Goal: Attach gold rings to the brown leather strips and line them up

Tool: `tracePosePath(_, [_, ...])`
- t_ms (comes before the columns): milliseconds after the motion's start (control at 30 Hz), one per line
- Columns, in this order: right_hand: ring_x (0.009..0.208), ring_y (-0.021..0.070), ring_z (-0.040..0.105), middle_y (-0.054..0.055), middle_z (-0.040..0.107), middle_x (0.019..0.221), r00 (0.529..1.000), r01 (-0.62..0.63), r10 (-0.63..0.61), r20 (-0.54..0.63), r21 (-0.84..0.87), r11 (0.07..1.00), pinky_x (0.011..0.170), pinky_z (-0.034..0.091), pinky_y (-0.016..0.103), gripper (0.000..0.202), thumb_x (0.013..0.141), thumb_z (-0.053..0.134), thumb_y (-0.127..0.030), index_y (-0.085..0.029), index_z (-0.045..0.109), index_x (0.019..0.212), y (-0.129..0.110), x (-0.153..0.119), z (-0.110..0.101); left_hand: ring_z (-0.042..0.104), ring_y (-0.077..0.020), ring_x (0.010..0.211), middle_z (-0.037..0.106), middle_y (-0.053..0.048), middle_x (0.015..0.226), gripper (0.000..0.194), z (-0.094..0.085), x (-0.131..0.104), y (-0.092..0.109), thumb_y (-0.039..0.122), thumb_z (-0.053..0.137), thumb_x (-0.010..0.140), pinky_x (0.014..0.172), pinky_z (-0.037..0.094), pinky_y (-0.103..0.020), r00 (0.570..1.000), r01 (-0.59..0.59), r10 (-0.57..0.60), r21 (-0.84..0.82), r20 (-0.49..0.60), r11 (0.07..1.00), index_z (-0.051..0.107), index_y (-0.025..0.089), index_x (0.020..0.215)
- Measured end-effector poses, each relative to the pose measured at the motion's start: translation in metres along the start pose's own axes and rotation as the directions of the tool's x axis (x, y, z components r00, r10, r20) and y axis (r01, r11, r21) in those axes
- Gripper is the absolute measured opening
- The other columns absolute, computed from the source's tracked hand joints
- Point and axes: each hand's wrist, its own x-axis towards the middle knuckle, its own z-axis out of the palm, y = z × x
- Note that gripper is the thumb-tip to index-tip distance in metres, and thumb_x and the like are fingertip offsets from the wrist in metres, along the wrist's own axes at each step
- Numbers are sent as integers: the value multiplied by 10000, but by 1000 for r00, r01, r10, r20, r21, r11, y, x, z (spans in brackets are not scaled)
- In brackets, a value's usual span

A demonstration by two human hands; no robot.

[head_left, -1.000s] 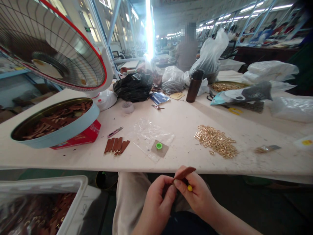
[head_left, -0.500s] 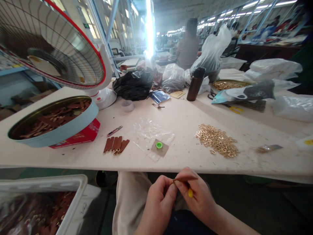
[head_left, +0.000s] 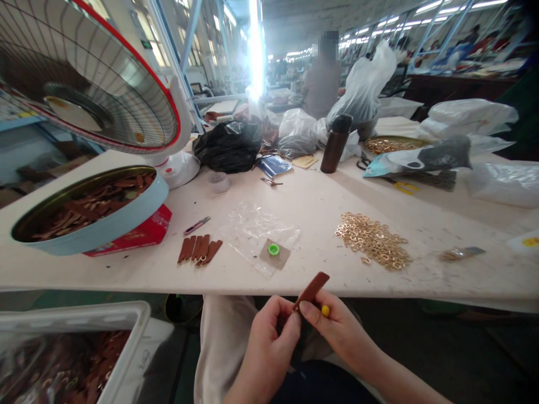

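Note:
A small brown leather tab [head_left: 314, 288] is held between my two hands just below the table's front edge, its broad end slanting up to the right. My left hand [head_left: 272, 342] pinches around the tab's lower, narrow end. My right hand [head_left: 337, 331] grips the tab beside it with thumb and fingers. From between the right fingers sticks out a yellow rounded tip [head_left: 325, 311]; what it belongs to is hidden. Several finished-looking brown tabs with gold rings [head_left: 200, 249] lie in a row on the table. A pile of gold metal rings [head_left: 374, 240] lies to the right.
A round tin [head_left: 96, 216] of brown pieces rests on a red box, near a fan [head_left: 174, 123]. Thread snips [head_left: 197, 225], a green cap [head_left: 273, 249] and a clear plastic bag [head_left: 248, 219] lie mid-table. A dark bottle [head_left: 336, 143] stands behind. A white crate [head_left: 143, 331] sits lower left.
The leather tab has turned from nearly level to slanting upward, its broad face now showing. My right fingers have shifted lower around it, and the yellow tip has risen slightly.

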Motion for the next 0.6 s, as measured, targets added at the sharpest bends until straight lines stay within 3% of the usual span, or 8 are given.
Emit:
tracePosePath(100, [641,157,498,9,569,681,1000,19,-20,-14,-61,998,597,420,254,252,800,541,-399,-155,586,750,0,2,0,360,-111,554,421,43,588,187,-1,1,-2,326,488,794,522,303,-229,1000,-9,9,18,6,1000,485,167,695])
tracePosePath(367, [665,161,517,12,586,707,999,-37,38,-16,22,999,615,444,251,283,803,535,-435,-159,595,803,4,2,3,397,-115,578,474,28,632,159,-4,2,-11,310,527,787,546,330,-233,998,-7,6,13,58,1000,523,152,770])
tracePosePath(600, [646,158,519,3,578,678,999,31,-32,-44,-10,999,599,440,245,253,815,519,-413,-171,581,778,6,0,5,430,-124,596,511,11,656,192,-5,1,-8,337,514,804,558,347,-237,999,-25,24,16,42,1000,536,149,768])
